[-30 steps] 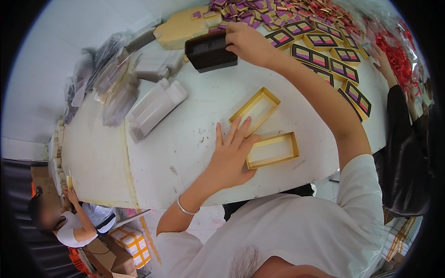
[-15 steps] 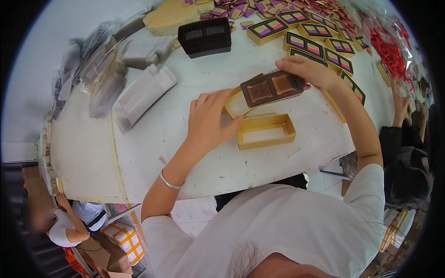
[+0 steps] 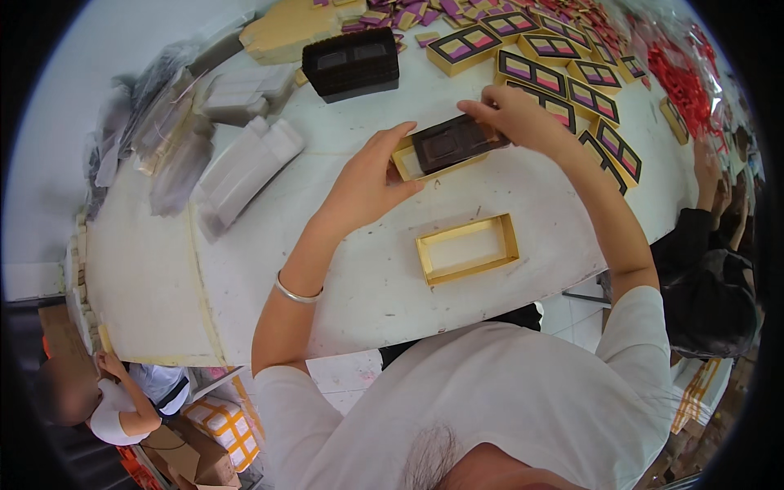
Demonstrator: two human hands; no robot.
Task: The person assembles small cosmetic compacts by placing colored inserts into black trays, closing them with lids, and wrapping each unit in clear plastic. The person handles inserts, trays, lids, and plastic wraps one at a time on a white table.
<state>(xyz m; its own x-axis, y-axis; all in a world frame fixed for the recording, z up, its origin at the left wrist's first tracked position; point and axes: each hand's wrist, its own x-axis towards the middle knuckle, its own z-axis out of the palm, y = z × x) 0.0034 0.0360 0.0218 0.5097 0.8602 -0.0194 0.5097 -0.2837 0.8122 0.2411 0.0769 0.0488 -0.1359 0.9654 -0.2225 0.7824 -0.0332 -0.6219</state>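
Note:
A dark brown plastic tray [image 3: 457,147] with two square hollows lies tilted over an open gold box [image 3: 451,170], its left part down inside the walls. Around the left end of that box my left hand [image 3: 367,175] is closed, fingers at the far side and thumb at the near side. My right hand [image 3: 523,118] grips the tray's right end from above; some of its fingertips are hidden. Nearer to me a second gold box [image 3: 471,272] stands open, with a pale bottom and no hand on it.
A stack of dark trays [image 3: 351,69] stands farther back. Filled gold boxes [image 3: 535,75] cover the back right, before a heap of purple and gold pieces [image 3: 408,15]. Clear plastic sleeves [image 3: 249,175] lie left, red strips [image 3: 682,77] far right. Other people sit at lower left and right.
The tray has come down into the farther gold box, and my right hand has moved slightly left with it. That box now sits farther from the nearer one.

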